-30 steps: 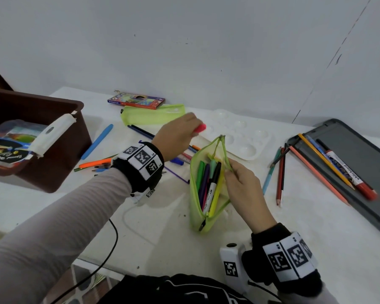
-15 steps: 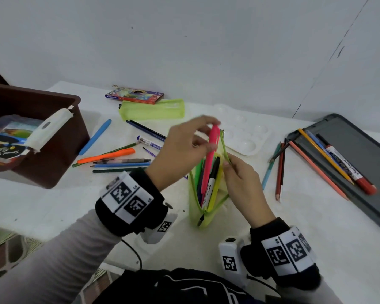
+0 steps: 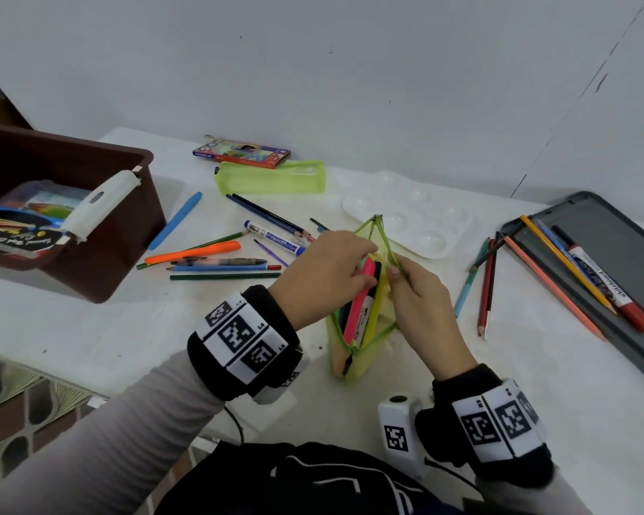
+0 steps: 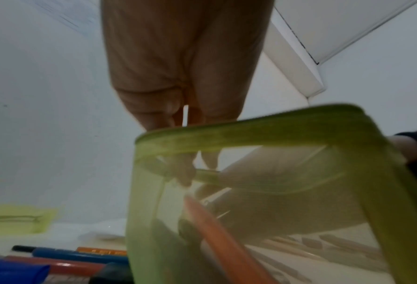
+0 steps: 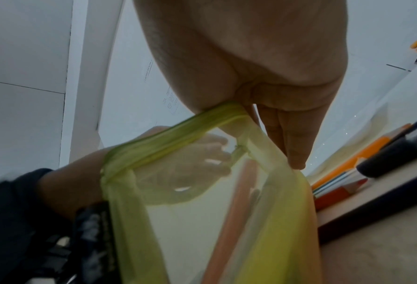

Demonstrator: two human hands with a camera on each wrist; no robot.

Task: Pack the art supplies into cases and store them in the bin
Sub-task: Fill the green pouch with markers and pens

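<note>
Head view: left hand [image 3: 324, 273] pinching pink highlighter marker [image 3: 358, 302], half inside translucent lime-green zip pouch [image 3: 365, 356] standing on bench. Right hand [image 3: 422, 302] pinches rim open. Tip imo: keep mouth wide, slide pink one alongside others.

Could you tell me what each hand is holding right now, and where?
Right hand pinches the green pouch by its open zipper edge; left hand grips the pink marker near its top.

Left hand [image 3: 322, 275] fingers curled downward, right hand [image 3: 421, 302] pinching, wrists close together
</note>
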